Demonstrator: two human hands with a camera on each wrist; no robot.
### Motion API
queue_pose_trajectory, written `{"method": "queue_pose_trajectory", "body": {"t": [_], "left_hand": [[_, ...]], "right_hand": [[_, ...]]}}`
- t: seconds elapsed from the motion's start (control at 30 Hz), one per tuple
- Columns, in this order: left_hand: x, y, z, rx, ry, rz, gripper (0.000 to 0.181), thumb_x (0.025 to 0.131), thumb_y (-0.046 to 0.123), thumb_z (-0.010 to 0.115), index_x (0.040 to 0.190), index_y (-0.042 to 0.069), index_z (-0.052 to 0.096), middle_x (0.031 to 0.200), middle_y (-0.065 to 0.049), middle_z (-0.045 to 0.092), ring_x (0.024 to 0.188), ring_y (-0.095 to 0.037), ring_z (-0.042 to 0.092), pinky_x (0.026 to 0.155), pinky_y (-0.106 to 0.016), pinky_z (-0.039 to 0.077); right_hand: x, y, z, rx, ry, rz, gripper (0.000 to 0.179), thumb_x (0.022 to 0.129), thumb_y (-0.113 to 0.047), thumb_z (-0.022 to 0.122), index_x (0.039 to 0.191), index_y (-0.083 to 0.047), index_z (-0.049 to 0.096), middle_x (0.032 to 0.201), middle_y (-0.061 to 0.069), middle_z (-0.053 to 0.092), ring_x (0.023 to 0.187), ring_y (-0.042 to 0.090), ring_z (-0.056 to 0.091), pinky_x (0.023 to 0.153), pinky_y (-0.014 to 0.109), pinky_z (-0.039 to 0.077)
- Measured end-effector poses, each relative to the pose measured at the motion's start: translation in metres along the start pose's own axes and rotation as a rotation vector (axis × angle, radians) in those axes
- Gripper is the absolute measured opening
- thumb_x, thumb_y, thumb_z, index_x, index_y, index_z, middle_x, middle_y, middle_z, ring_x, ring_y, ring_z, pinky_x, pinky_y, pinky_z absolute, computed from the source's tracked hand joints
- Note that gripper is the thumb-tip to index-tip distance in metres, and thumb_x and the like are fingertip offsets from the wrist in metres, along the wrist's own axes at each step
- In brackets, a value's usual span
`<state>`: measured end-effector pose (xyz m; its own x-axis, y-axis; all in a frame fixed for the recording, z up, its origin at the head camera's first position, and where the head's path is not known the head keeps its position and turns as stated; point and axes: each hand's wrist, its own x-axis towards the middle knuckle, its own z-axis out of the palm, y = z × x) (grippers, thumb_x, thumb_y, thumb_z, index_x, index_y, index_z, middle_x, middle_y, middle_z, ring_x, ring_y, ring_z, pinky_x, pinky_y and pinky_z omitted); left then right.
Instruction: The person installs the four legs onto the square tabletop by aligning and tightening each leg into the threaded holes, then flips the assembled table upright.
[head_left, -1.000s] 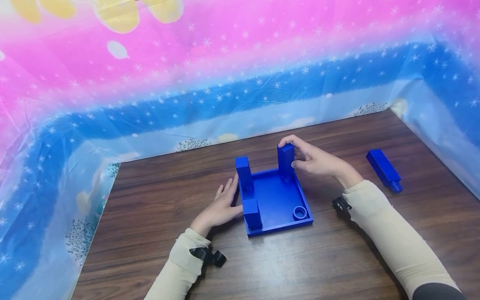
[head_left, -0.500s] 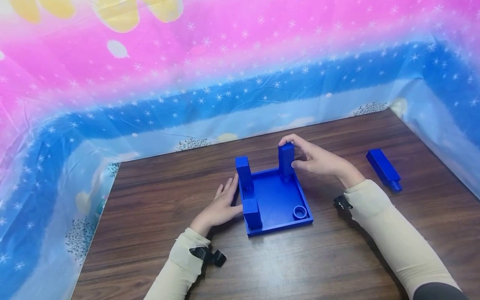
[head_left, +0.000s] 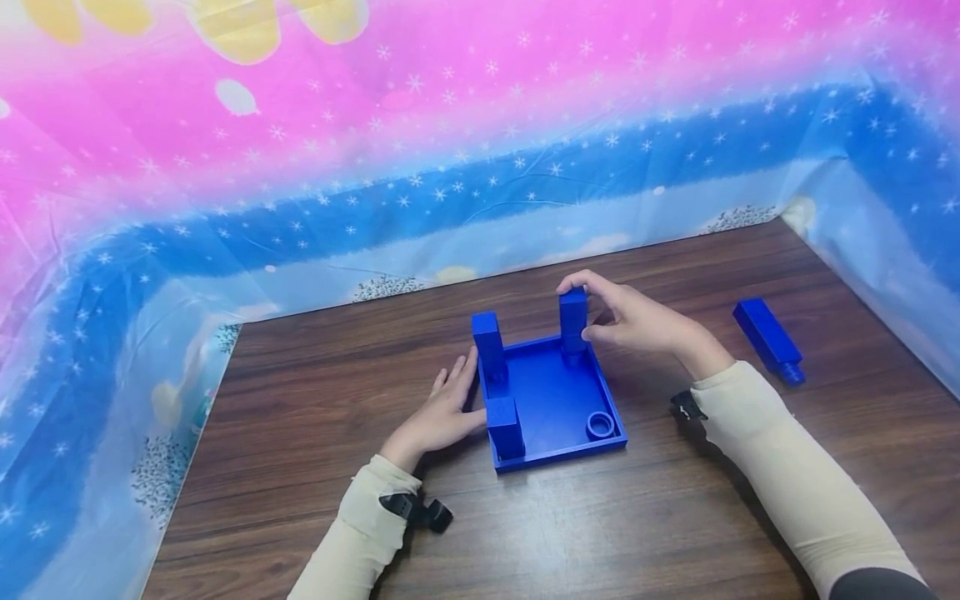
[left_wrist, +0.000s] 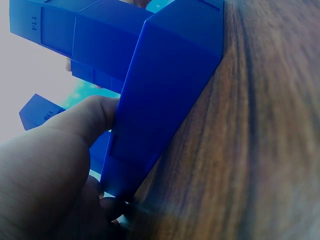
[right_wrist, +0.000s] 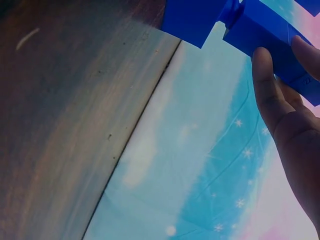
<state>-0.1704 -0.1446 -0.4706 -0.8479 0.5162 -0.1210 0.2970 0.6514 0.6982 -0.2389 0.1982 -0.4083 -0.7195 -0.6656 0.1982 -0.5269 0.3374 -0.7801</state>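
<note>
A square blue tray (head_left: 553,398) with a low rim lies on the wooden table. Blue square posts stand upright at its near-left corner (head_left: 505,427) and far-left corner (head_left: 488,344). At the far-right corner my right hand (head_left: 637,318) pinches another blue post (head_left: 573,321) near its top, between thumb and fingers. In the right wrist view a narrow neck joins this post (right_wrist: 270,42) to the tray. My left hand (head_left: 437,419) rests along the tray's left side with fingers extended. Its thumb (left_wrist: 97,112) touches the rim. A round blue socket (head_left: 600,425) shows at the near-right corner.
One more blue post (head_left: 768,337) lies on its side to the right, its threaded end towards me. The wooden table (head_left: 315,392) meets a patterned cloth backdrop (head_left: 487,192) at the back and sides.
The post in my right hand has turned about its upright axis, so a flatter face shows now. My right wrist has shifted slightly to the right. Left hand and tray look still.
</note>
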Motion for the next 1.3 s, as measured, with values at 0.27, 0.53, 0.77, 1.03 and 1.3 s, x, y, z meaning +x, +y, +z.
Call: {"method": "queue_pose_trajectory", "body": {"t": [0.27, 0.53, 0.77, 1.03, 1.3], "left_hand": [[0.0, 0.001, -0.001, 0.006, -0.003, -0.003, 0.107, 0.101, 0.049, 0.065, 0.168, 0.005, -0.005, 0.176, -0.014, 0.003, 0.163, -0.028, -0.004, 0.129, -0.049, -0.008], [0.0, 0.0, -0.001, 0.009, -0.009, 0.0, 0.108, 0.1, 0.05, 0.065, 0.168, 0.004, -0.006, 0.176, -0.013, 0.002, 0.163, -0.028, -0.005, 0.129, -0.049, -0.009], [0.0, 0.001, -0.002, 0.008, -0.007, 0.001, 0.107, 0.101, 0.048, 0.065, 0.168, 0.004, -0.006, 0.176, -0.013, 0.002, 0.163, -0.028, -0.005, 0.129, -0.049, -0.008], [0.0, 0.0, -0.001, 0.011, -0.005, -0.003, 0.106, 0.101, 0.049, 0.064, 0.168, 0.006, -0.007, 0.176, -0.012, 0.002, 0.162, -0.027, -0.005, 0.129, -0.048, -0.008], [0.001, 0.0, 0.0, 0.006, -0.004, -0.003, 0.106, 0.101, 0.05, 0.064, 0.168, 0.007, -0.006, 0.176, -0.013, 0.002, 0.162, -0.027, -0.005, 0.129, -0.049, -0.008]], "right_hand": [[-0.002, -0.008, 0.0, -0.04, 0.025, 0.027, 0.063, 0.092, 0.006, 0.077, 0.144, -0.014, 0.045, 0.124, 0.015, 0.068, 0.114, 0.033, 0.067, 0.086, 0.045, 0.061], [0.0, -0.01, 0.004, -0.062, 0.064, 0.08, 0.062, 0.09, 0.0, 0.082, 0.138, -0.016, 0.047, 0.117, 0.015, 0.071, 0.101, 0.029, 0.07, 0.081, 0.044, 0.061], [0.001, -0.013, 0.007, -0.127, 0.098, 0.09, 0.065, 0.088, -0.007, 0.086, 0.137, -0.019, 0.045, 0.112, 0.01, 0.068, 0.082, 0.025, 0.065, 0.072, 0.042, 0.056], [-0.002, -0.017, 0.005, -0.177, 0.102, 0.062, 0.064, 0.089, -0.009, 0.085, 0.139, -0.017, 0.045, 0.121, 0.011, 0.064, 0.085, 0.027, 0.067, 0.074, 0.042, 0.058], [-0.007, -0.018, -0.005, -0.146, 0.122, 0.134, 0.076, 0.089, -0.01, 0.085, 0.149, -0.014, 0.039, 0.139, 0.019, 0.055, 0.122, 0.039, 0.059, 0.095, 0.057, 0.056]]}}
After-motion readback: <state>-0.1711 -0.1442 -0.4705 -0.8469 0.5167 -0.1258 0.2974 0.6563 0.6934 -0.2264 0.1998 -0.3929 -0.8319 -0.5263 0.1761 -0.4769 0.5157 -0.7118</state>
